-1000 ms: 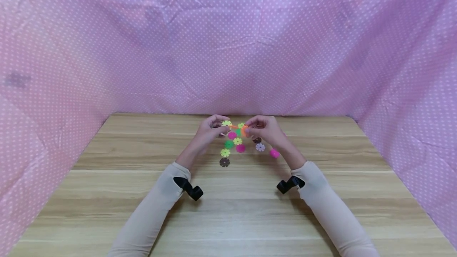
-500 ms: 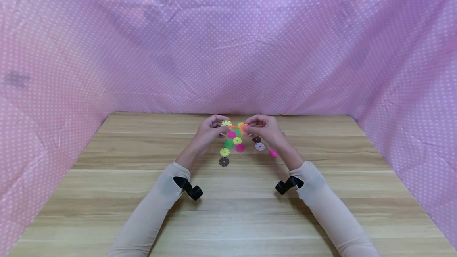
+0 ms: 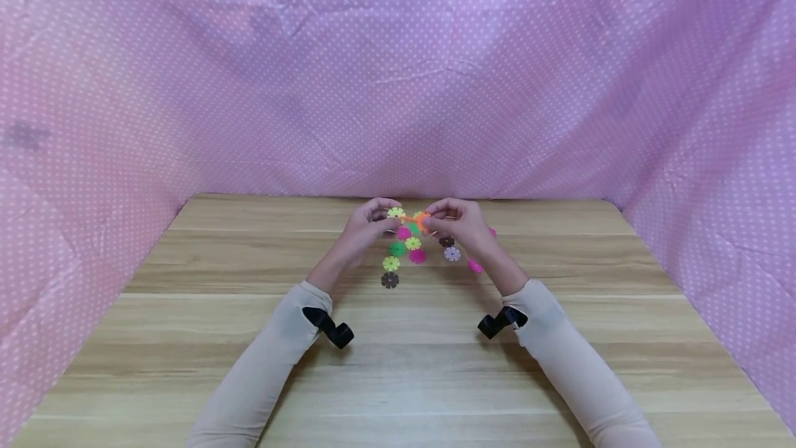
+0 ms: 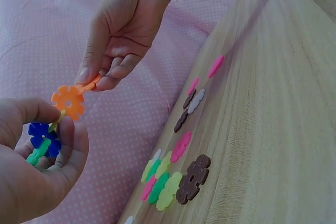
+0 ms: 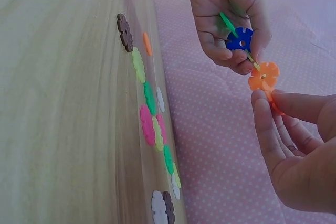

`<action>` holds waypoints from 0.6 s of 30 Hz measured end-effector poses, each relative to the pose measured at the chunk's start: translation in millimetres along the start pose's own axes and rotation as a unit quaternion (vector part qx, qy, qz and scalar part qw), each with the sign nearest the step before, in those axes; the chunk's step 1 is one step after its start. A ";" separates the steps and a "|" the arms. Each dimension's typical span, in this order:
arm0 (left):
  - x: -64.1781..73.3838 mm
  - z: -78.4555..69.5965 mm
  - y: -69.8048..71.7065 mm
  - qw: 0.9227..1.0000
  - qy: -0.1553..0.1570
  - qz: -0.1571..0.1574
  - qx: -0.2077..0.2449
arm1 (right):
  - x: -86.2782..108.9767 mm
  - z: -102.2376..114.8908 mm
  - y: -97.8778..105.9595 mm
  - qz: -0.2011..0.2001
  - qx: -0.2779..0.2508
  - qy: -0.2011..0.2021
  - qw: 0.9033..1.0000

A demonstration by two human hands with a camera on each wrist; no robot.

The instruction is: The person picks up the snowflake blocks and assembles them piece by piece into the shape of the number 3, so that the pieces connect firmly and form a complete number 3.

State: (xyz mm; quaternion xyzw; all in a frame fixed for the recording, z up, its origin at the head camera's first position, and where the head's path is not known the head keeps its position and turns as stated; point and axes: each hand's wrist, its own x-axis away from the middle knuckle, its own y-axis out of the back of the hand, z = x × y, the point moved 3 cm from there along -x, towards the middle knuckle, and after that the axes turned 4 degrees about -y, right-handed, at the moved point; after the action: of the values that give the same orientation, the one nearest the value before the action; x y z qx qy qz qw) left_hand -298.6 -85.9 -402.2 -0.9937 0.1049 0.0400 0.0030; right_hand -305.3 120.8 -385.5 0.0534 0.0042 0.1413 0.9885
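Note:
Above the table's far part, my left hand [image 3: 367,227] pinches a yellow snowflake disc [image 3: 395,213] in a short chain of slotted plastic discs. A blue disc [image 5: 241,38] and a green disc [image 4: 38,153] hang from this chain beneath the left palm. An orange disc [image 4: 74,97] stands at the chain's other end, joined to the yellow one. My right hand [image 3: 463,223] pinches a second orange disc [image 4: 91,83] between thumb and fingertips. Its edge meets the first orange disc; how deep the slots engage cannot be told.
Loose discs lie on the wooden table [image 3: 398,379] beneath the hands, among them a brown disc [image 3: 390,280], a green disc [image 3: 397,249], a pink disc [image 3: 417,256] and a white disc [image 3: 452,254]. A pink dotted cloth [image 3: 398,88] hangs behind the table.
My right hand has shifted very slightly left with the orange disc, which has turned a little. The left hand stays nearly still, keeping its pinch.

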 end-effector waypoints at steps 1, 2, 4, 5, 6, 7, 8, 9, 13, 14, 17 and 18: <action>0.5 -0.2 -0.4 1.000 0.000 0.000 0.002 | 0.5 0.1 -0.2 -0.001 -0.002 -0.001 1.000; 1.0 -0.3 -0.7 1.000 -0.001 0.000 0.004 | 0.9 0.1 -0.4 0.000 -0.003 -0.002 1.000; 1.5 -0.1 -1.2 1.000 -0.004 0.001 0.010 | 1.5 -0.1 -0.8 -0.003 -0.005 -0.002 1.000; 1.7 -0.1 -1.6 1.000 -0.005 0.004 0.013 | 1.9 -0.2 -0.9 -0.004 -0.006 -0.002 1.000; 1.9 0.2 -2.1 1.000 -0.006 0.007 0.018 | 2.1 -0.6 -0.9 -0.004 -0.006 0.000 1.000; 2.0 0.8 -2.3 1.000 -0.009 0.011 0.023 | 2.2 -0.8 -1.1 -0.003 -0.006 0.002 1.000; 2.2 1.3 -2.7 0.999 -0.011 0.014 0.029 | 2.2 -1.3 -1.3 -0.003 -0.006 0.004 1.000; 2.5 1.7 -3.1 0.999 -0.012 0.018 0.035 | 2.2 -1.7 -1.5 -0.004 -0.007 0.008 1.000; 3.5 1.5 -3.5 0.998 -0.019 0.024 0.048 | 2.0 -2.5 -1.9 -0.007 -0.011 0.026 1.000; 3.9 1.2 -3.4 0.998 -0.020 0.024 0.049 | 2.1 -2.6 -1.8 -0.008 -0.011 0.031 0.999; 4.9 -0.1 -2.0 0.998 -0.020 0.026 0.046 | 2.7 -2.4 -1.7 -0.010 -0.008 0.045 0.999; 5.3 -0.7 -1.5 0.998 -0.020 0.026 0.045 | 2.9 -2.0 -1.9 -0.011 -0.008 0.050 0.999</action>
State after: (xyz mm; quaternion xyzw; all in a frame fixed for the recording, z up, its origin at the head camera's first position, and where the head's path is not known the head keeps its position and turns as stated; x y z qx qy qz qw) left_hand -293.1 -85.5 -401.9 -0.9886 0.1318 0.0549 0.0485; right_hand -302.0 120.0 -387.7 0.0382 0.0527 0.1330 0.9890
